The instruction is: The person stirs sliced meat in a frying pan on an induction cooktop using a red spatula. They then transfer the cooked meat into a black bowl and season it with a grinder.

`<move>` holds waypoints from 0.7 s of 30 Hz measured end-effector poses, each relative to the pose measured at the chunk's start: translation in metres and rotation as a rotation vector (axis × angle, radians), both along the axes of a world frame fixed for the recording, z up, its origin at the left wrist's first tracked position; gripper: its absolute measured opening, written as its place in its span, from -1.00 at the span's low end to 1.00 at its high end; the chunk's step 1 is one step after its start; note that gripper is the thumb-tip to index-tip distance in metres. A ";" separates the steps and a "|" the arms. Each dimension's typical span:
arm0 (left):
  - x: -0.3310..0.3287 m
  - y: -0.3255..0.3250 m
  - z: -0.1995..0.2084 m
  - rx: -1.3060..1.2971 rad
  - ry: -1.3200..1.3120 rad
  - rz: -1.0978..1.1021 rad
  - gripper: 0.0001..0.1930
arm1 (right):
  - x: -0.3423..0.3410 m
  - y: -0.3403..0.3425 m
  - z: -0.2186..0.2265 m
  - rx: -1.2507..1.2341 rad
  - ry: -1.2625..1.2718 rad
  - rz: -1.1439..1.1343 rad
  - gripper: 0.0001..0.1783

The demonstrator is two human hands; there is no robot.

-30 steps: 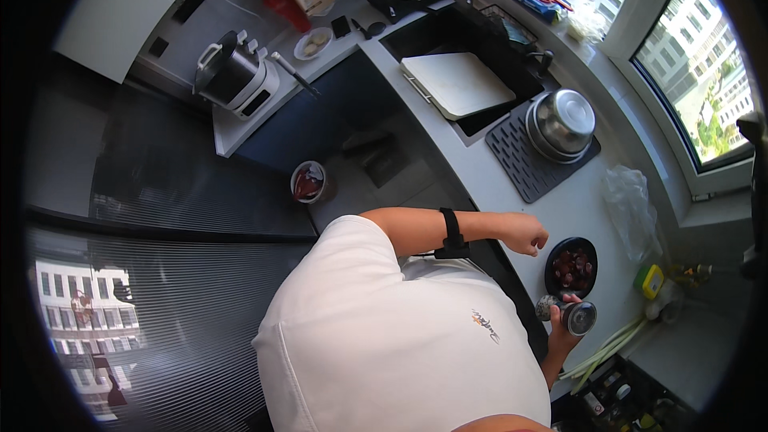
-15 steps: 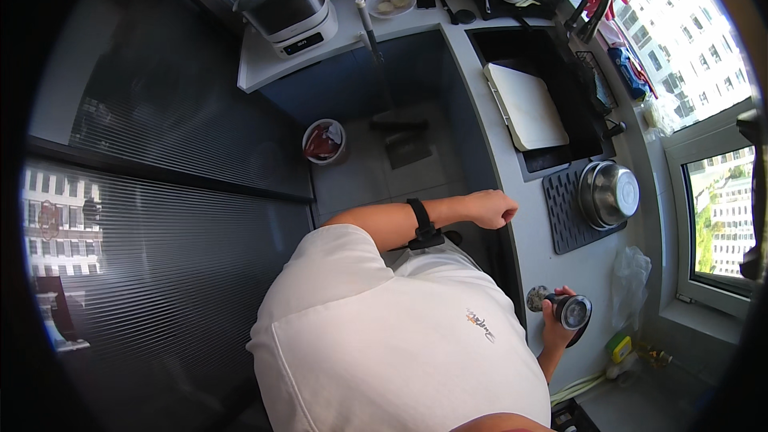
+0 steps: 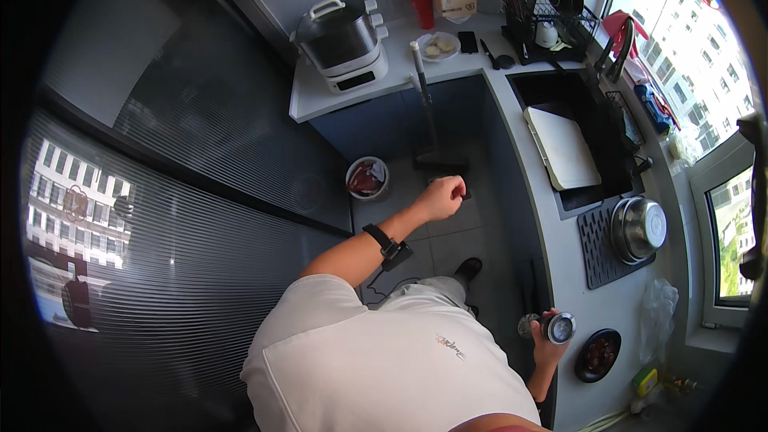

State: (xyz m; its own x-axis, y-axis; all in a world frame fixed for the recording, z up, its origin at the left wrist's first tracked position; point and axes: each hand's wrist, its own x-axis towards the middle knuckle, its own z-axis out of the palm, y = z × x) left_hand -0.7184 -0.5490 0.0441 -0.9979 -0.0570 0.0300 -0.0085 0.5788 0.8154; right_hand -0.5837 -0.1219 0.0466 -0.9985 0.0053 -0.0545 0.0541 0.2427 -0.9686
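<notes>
My right hand [image 3: 546, 346] grips a small cylindrical jar [image 3: 559, 327] with a round silver-rimmed end. A clear, speckled part of it juts out on the other side of the fingers. Right beside this hand, a black dish [image 3: 598, 355] with dark reddish pieces sits on the counter. My left hand [image 3: 442, 198] hangs in the air over the floor, its fingers curled in and nothing visible in them. A black band with a small box [image 3: 390, 250] goes round the left wrist.
The counter [image 3: 564, 272] runs along my right side. On it are a drying mat [image 3: 596, 252], metal bowls [image 3: 642, 230] and a plastic bag [image 3: 658, 322]. A white board [image 3: 564, 148] lies across the black sink [image 3: 612, 168]. A bin [image 3: 368, 198] and a broom [image 3: 426, 100] stand ahead.
My left hand has swung left, away from the counter edge. My right hand has drawn back from the dish with the jar, baring the dish. The whole view has shifted.
</notes>
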 end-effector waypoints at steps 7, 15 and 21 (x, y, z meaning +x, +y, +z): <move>-0.115 -0.197 0.102 -0.318 0.370 0.464 -0.71 | -0.009 -0.048 0.023 0.022 -0.020 -0.023 -0.45; -0.302 -0.360 0.220 -0.522 0.371 0.853 -0.40 | -0.089 -0.158 0.018 -0.047 0.055 -0.151 -0.47; -0.457 -0.455 0.256 -0.210 0.213 1.034 -0.29 | -0.147 -0.274 0.032 -0.014 0.071 -0.216 -0.47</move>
State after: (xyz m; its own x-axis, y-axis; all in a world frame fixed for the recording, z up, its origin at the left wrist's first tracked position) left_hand -1.1755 -1.0042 0.3006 -0.4418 -0.8437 0.3049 -0.4442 0.5010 0.7427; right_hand -0.7311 -0.3955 0.0788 -0.9757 0.2187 0.0140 0.0352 0.2197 -0.9749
